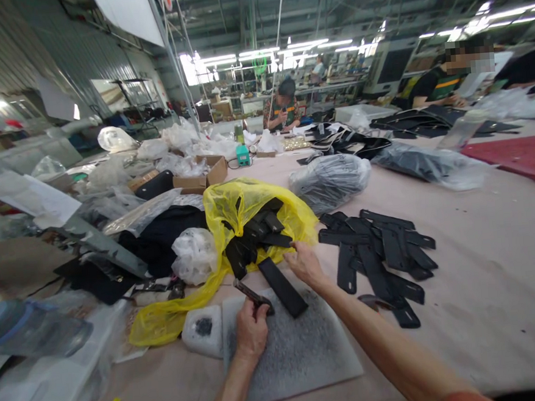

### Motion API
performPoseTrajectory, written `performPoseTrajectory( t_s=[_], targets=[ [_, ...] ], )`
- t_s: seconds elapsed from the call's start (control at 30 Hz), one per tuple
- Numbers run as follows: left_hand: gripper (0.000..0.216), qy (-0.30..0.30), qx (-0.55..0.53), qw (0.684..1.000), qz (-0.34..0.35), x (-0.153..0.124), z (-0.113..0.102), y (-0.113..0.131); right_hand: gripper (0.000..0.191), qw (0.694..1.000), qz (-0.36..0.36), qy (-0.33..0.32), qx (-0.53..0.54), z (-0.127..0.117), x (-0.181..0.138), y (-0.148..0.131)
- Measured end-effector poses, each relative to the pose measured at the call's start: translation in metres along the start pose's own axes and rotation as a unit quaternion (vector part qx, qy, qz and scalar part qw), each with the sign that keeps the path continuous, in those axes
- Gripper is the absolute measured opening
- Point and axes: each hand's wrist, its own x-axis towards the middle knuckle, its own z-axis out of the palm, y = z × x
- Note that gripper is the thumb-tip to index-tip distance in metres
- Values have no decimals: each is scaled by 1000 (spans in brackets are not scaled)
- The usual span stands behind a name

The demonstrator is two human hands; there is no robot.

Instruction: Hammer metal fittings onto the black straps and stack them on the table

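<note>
My left hand (pixel 250 331) is closed round a dark narrow tool (pixel 251 294) over a grey smudged work pad (pixel 300 351). A black strap piece (pixel 283 287) lies on the pad's far edge. My right hand (pixel 303 263) reaches to the mouth of a yellow plastic bag (pixel 236 209) full of black strap pieces (pixel 256 235); its fingers curl at the pieces, and whether they grip one is hidden. A pile of finished-looking black strap pieces (pixel 376 257) lies to the right on the table.
A white foam block with a dark spot (pixel 203 330) sits left of the pad. Clear bags, cardboard boxes (pixel 202 177) and black fabric crowd the left. A clear bag of dark parts (pixel 330 181) lies behind. Other people work at far tables.
</note>
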Motion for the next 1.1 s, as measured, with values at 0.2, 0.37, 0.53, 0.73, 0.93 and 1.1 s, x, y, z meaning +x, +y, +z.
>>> performPoseTrajectory(
  t_s=[0.2, 0.37, 0.53, 0.73, 0.93, 1.1],
  targets=[
    [17, 3, 10, 1000, -8, 1, 2, -2, 60, 999, 40, 1, -26, 4, 70, -11],
    [16, 7, 19, 1000, -14, 1, 2, -2, 86, 998, 47, -23, -46, 14, 99, -27],
    [16, 10, 6, 1000, -16, 0, 2, 3, 68, 997, 56, -45, -35, 35, 100, -48],
    [16, 10, 1, 1000, -19, -1, 2, 8, 41, 996, 80, -33, -16, 39, 107, -58],
    [15, 5, 0, 1000, -25, -1, 3, 5, 70, 995, 14, -97, 4, 43, 115, -89],
    [13, 4, 6, 1000, -19, -2, 4, 4, 104, 989, 50, -136, -24, 79, 92, -132]
  ],
)
